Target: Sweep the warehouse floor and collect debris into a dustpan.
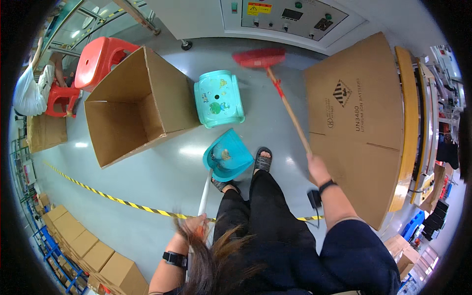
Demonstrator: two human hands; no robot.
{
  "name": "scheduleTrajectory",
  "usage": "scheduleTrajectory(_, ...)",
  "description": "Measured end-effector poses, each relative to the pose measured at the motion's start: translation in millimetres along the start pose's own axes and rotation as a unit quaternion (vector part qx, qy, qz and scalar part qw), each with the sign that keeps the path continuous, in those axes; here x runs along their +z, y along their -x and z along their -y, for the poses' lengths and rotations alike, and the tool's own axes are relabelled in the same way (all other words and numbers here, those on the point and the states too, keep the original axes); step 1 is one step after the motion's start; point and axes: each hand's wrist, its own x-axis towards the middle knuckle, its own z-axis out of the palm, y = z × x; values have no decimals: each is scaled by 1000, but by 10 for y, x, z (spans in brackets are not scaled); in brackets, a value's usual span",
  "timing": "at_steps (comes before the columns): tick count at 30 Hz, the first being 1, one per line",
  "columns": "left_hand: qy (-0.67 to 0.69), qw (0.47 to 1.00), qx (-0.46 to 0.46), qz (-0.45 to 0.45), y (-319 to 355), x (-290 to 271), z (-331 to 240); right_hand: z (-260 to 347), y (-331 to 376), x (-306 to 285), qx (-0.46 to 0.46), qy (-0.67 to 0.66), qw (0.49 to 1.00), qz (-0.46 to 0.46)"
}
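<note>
A glossy grey floor (157,177) reflects overhead light, crossed by a yellow-black tape line (98,191). A pale cabinet (206,19) with a control panel (290,17) stands at the top. Shelving (442,98), perhaps racks, lines the right edge.

Shiny grey floor (162,182); yellow-black tape line (108,196) across it; open brown box (132,105) lying on its side; teal stool (219,98) beside it; red stools (101,59) farther left; teal dustpan (227,156) near sandalled feet; flat cardboard (359,123) at right.
</note>
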Motion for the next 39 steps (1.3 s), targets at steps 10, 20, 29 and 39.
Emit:
scheduleTrajectory(10, -8, 995, -69, 66, -185, -153, 135, -594, 2858, -639, 161, 88, 981, 69)
scheduleTrajectory(20, -92, 994, -48, 38, -150, -378, 156, 47, 3610, -438, 194, -23, 974, 115)
scheduleTrajectory(29, -82, 991, -81, 73, -39, -447, 171, 194, 2549, 356, 110, -182, 973, 88)
scheduleTrajectory(39, 86, 985, -87, 122, 378, -248, 581, -77, 1110, -53, 0, 91, 996, -3)
